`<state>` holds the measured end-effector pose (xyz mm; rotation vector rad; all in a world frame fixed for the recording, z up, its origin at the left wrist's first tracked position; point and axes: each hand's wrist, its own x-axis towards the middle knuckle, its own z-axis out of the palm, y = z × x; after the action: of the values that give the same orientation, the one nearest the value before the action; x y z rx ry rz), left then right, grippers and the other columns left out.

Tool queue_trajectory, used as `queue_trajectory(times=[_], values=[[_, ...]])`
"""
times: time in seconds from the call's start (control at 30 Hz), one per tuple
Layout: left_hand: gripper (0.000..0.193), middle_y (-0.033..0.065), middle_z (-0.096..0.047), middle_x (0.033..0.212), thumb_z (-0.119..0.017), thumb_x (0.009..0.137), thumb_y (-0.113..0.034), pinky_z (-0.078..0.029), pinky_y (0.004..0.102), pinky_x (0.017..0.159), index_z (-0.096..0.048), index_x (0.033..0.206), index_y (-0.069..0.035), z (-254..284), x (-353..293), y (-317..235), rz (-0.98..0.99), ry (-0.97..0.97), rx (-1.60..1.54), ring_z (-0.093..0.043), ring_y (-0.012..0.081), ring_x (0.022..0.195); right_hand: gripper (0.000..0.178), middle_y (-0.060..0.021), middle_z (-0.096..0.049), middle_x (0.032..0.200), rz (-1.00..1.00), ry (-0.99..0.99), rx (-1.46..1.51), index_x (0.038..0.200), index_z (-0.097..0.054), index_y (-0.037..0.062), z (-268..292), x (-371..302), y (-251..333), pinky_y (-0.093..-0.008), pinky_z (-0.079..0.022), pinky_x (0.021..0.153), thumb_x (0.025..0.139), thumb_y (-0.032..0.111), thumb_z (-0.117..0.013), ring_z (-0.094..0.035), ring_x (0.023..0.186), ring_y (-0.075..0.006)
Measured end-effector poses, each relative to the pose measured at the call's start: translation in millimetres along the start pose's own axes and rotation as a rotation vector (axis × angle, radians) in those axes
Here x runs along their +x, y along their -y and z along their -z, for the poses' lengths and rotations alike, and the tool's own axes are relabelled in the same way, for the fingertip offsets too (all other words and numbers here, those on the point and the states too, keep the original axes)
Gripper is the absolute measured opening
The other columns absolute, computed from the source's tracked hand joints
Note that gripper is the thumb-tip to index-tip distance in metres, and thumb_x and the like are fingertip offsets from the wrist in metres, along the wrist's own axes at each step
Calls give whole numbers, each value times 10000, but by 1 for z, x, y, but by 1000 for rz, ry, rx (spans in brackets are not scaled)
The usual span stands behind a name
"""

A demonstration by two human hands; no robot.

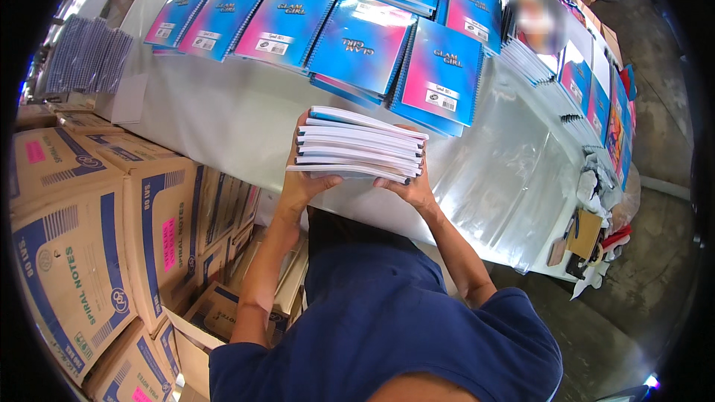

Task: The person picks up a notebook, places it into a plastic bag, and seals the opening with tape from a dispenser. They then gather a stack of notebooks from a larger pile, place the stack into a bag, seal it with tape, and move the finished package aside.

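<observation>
Both my hands grip a stack of spiral notebooks (359,147) by its two ends, with the white page edges turned up toward me. My left hand (302,177) wraps the left end, its thumb pressed along the near underside. At the right end my right hand (413,182) holds the same way, thumb pointing inward. The stack is above the near edge of the table; whether it touches the surface I cannot tell. Just beyond it lie piles of pink and blue spiral notebooks (439,71) in rows, white labels on their covers.
Cardboard boxes (71,260) are stacked at the left. A plastic-wrapped notebook bundle (88,56) stands at the far left of the plastic-covered table (506,179). More notebook stacks (585,97) line the right side, near a blurred person. Cloths and scraps (599,186) gather at the right corner.
</observation>
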<state>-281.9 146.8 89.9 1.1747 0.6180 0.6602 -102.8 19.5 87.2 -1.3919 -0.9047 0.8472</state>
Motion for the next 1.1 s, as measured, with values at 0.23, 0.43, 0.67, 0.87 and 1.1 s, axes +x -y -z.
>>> queue_trajectory(times=[0.23,0.43,0.67,0.87,1.1], values=[[1117,74,-476,1333,-882,533,-147,-360,333,1044,-257,1454,-52,9,5,-14,-78,16,231,-457,168,1210,831,-139,-465,1219,146,35,-21,1317,-333,54,26,-11,-9,-388,-298,1057,593,132,-732,-433,1193,-281],[1073,78,-545,1286,-872,527,-50,-428,311,989,-305,1437,-34,6,15,-1,-169,24,531,-531,144,1132,835,-113,-407,1281,-16,5,-72,1321,-328,60,8,-10,-13,-361,-331,1030,601,45,-751,-432,1200,-260],[776,114,-596,1243,-794,645,45,-472,302,950,-475,1348,-21,39,12,-12,14,148,397,-597,159,1068,732,-124,-418,1282,92,188,-428,1297,-357,71,25,0,14,-352,-373,1008,672,-52,-718,-462,1158,-264],[676,123,-585,1260,-725,719,65,-453,314,979,-475,1342,-10,46,10,-16,-59,223,350,-583,184,1113,702,-140,-452,1231,161,89,-195,1272,-323,87,15,-10,8,-361,-376,998,675,25,-689,-474,1124,-286],[543,137,-565,1287,-665,787,61,-426,305,986,-512,1306,12,60,18,3,-200,270,606,-550,192,1164,708,-143,-500,1166,116,-4,-286,1289,-310,73,4,-15,1,-367,-409,962,686,-17,-669,-519,1083,-277]])
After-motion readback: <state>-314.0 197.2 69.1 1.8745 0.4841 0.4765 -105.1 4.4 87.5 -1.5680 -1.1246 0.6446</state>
